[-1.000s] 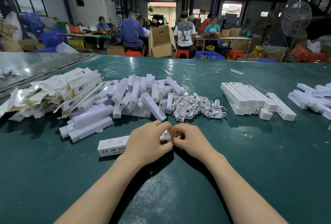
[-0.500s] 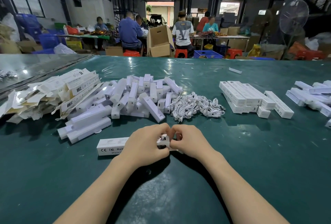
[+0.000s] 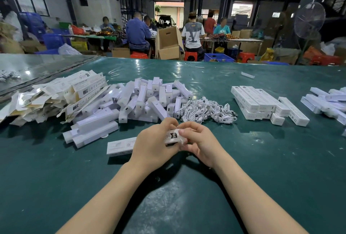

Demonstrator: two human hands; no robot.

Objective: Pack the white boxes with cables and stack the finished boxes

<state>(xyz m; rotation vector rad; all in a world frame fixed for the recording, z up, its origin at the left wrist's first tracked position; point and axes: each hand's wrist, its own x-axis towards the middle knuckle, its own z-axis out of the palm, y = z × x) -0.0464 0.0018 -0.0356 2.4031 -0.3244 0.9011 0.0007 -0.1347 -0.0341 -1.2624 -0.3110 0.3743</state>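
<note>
A long white printed box (image 3: 119, 146) lies across the green table (image 3: 262, 158) in front of me. My left hand (image 3: 153, 143) grips its middle from above. My right hand (image 3: 198, 143) curls round the box's right end, fingers pinching the end flap. Behind the hands sits a heap of coiled white cables (image 3: 206, 110). A neat stack of finished white boxes (image 3: 258, 102) stands to the right.
A pile of white inner trays (image 3: 131, 102) lies at centre-left, with flat unfolded cartons (image 3: 52, 95) further left. More white boxes (image 3: 325, 102) sit at the right edge. Several people work at tables beyond the far edge.
The box's right end has lifted a little and turned, so its printed end now shows between my hands. Both hands keep their hold.
</note>
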